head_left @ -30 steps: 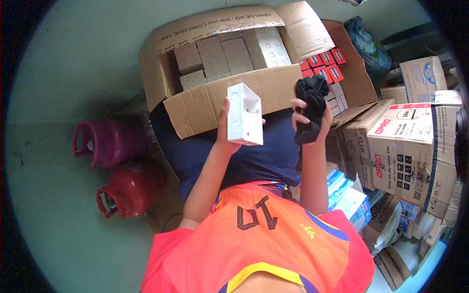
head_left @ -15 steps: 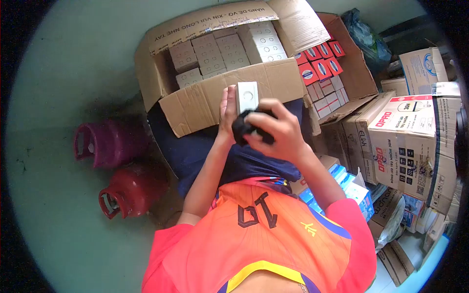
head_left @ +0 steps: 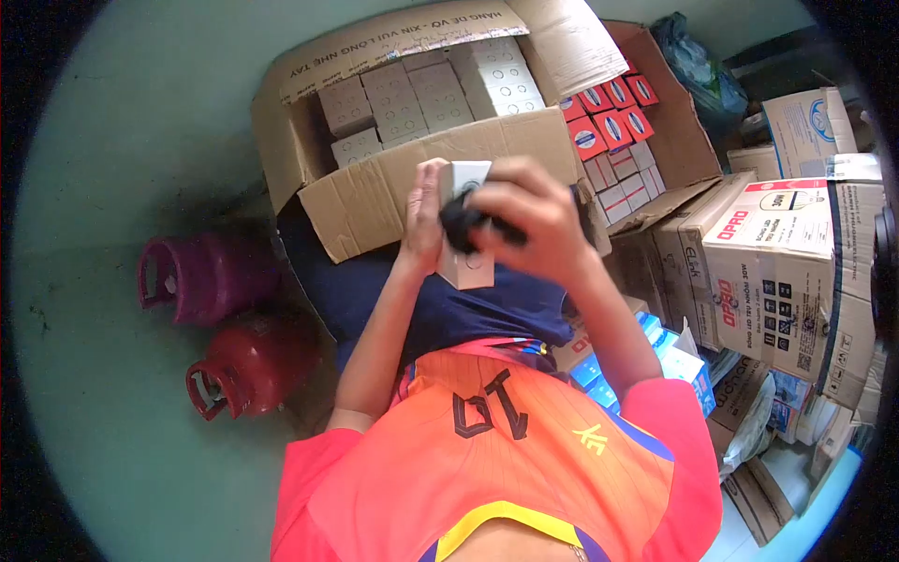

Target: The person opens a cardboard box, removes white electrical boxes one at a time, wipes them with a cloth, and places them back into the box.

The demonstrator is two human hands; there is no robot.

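A long white carton (head_left: pixel 468 270) with circle marks is held upright in front of me over my lap. My left hand (head_left: pixel 426 220) grips it along its left side. Blurred by motion, my right hand (head_left: pixel 536 220) is closed around a dark bunched cloth (head_left: pixel 457 223), which lies against the carton's face and hides its middle. Just beyond my hands stands an open cardboard box (head_left: pixel 375 211) filled with several similar white cartons (head_left: pixel 398 98).
A second open box (head_left: pixel 660 89) at the right holds red-and-white packs (head_left: pixel 609 131). Stacked cardboard boxes (head_left: pixel 768 281) stand farther right. On my left are a purple gas cylinder (head_left: pixel 211 276) and a red one (head_left: pixel 257 365). A dark plastic bag (head_left: pixel 698 75) sits at the back.
My right hand has stayed at the carton with the cloth. More of the carton's lower end now shows below the cloth. My left hand has shifted slightly left.
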